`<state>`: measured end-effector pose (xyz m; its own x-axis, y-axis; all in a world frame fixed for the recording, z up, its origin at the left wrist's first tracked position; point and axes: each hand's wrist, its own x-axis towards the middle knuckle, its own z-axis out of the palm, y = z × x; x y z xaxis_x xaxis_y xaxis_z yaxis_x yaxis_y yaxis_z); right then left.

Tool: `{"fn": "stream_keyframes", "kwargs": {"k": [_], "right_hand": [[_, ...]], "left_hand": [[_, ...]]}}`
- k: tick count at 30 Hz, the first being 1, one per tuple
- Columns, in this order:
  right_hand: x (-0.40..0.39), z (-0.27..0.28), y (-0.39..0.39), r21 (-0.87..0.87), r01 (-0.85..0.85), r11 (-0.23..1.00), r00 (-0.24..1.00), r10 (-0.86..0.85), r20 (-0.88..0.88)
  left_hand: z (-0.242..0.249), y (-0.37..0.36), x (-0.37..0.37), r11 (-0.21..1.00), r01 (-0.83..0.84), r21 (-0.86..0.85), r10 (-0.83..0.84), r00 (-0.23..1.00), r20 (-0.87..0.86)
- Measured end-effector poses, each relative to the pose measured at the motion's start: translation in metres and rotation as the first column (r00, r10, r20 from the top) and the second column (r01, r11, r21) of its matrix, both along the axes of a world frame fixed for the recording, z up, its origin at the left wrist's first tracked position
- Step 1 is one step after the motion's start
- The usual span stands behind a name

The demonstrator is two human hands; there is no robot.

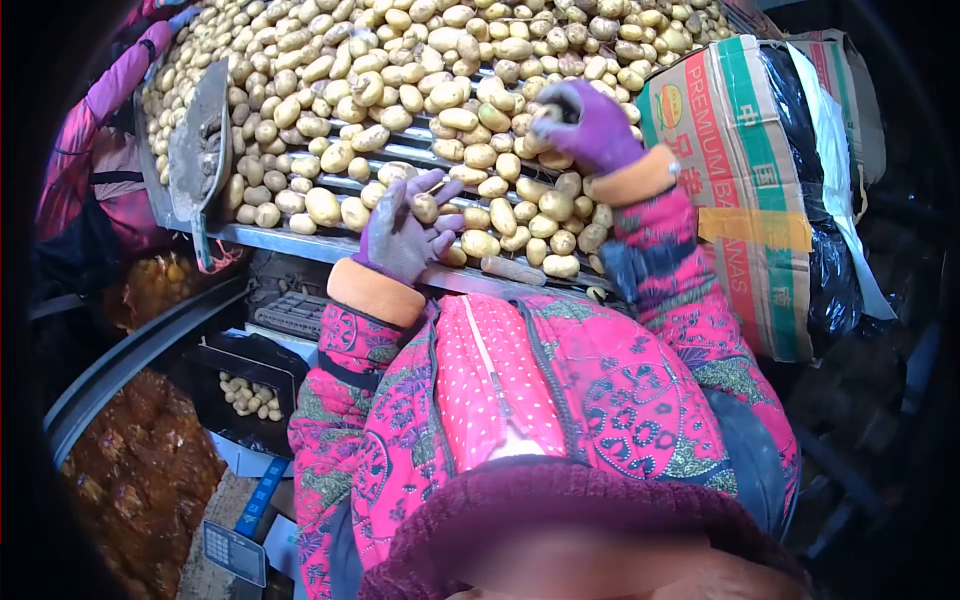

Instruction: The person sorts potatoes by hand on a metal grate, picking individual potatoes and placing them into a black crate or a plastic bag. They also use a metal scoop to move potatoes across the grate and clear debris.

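Note:
Many pale yellow potatoes [322,207] cover a metal-barred sorting table [420,143]. My left hand [398,238], in a purple glove with a grey palm, is at the table's near edge. Its palm is turned up, with the fingers bent around a small potato [424,207]. Farther right, my right hand [600,130], in a purple glove, is over the heap. Its fingers and thumb curl around something dark, mostly hidden by the glove. Orange cuffs circle both wrists.
A metal scoop-like plate [200,140] stands at the table's left side. A cardboard banana box [735,190] with a black plastic liner is on the right. Below left are a crate holding small potatoes [250,396] and a digital scale [235,552]. Another person's pink sleeve [120,85] shows at upper left.

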<state>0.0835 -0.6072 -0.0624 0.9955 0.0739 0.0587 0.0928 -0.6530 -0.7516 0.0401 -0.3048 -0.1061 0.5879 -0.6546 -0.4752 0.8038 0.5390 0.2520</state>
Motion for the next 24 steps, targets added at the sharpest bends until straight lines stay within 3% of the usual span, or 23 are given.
{"fn": "stream_keyframes", "kwargs": {"k": [2,4,5,6,7,8,9,11,13,15,16,17,18,20,22,24], "right_hand": [[-0.021,0.008,0.031,0.018,-0.272,0.962,0.962,0.271,0.042],[-0.032,0.015,0.060,0.078,-0.467,0.881,0.883,0.459,0.104],[-0.030,0.017,0.067,-0.034,-0.412,0.911,0.898,0.412,0.155],[-0.018,0.006,0.069,-0.038,-0.359,0.932,0.903,0.358,0.238],[-0.003,-0.001,0.068,-0.281,-0.277,0.919,0.916,0.341,0.212],[0.012,-0.007,0.066,-0.507,-0.181,0.842,0.929,0.316,0.193],[0.023,-0.016,0.062,-0.625,-0.186,0.758,0.914,0.367,0.174],[0.036,-0.038,0.056,-0.751,-0.213,0.624,0.903,0.420,0.093],[0.037,-0.042,0.053,-0.810,-0.201,0.551,0.879,0.466,0.099],[0.036,-0.047,0.043,-0.811,-0.165,0.562,0.869,0.472,0.151],[0.035,-0.034,0.040,-0.831,-0.234,0.505,0.882,0.470,0.037],[0.031,-0.027,0.035,-0.833,-0.257,0.490,0.898,0.439,-0.019],[0.028,-0.024,0.030,-0.834,-0.277,0.478,0.913,0.403,-0.073],[0.027,-0.034,0.022,-0.811,-0.294,0.506,0.924,0.368,-0.105],[0.027,-0.045,0.022,-0.829,-0.223,0.513,0.907,0.420,0.015],[0.025,-0.048,0.023,-0.828,-0.207,0.521,0.917,0.398,0.021]], "left_hand": [[-0.007,-0.013,-0.003,0.997,0.052,-0.049,-0.050,0.998,0.029],[-0.004,-0.030,-0.015,0.998,-0.030,-0.052,0.032,0.999,0.037],[-0.024,-0.033,-0.019,1.000,-0.010,0.027,0.006,0.987,0.163],[-0.018,-0.029,-0.017,1.000,-0.013,0.028,0.008,0.986,0.166],[-0.006,-0.023,-0.013,0.999,0.027,-0.016,-0.026,0.996,0.084],[0.004,-0.019,-0.010,0.996,0.064,-0.064,-0.064,0.998,0.003],[0.011,-0.022,-0.012,1.000,0.002,-0.013,-0.002,1.000,-0.021],[0.006,-0.016,-0.012,0.996,0.001,-0.094,-0.002,1.000,-0.014],[0.000,-0.009,-0.010,0.973,0.003,-0.230,-0.005,1.000,-0.007],[-0.008,-0.008,-0.012,0.980,-0.036,-0.194,0.050,0.996,0.071],[-0.012,-0.008,-0.013,0.986,-0.060,-0.158,0.085,0.984,0.157],[-0.012,-0.007,-0.011,0.813,-0.044,-0.581,0.108,0.991,0.076],[-0.014,-0.007,-0.010,0.813,-0.050,-0.581,0.112,0.991,0.071],[-0.017,-0.008,-0.011,0.921,-0.093,-0.379,0.143,0.984,0.106],[-0.015,-0.011,-0.012,0.906,-0.113,-0.409,0.146,0.988,0.050],[-0.017,-0.010,-0.011,0.859,-0.074,-0.507,0.121,0.991,0.060]]}}
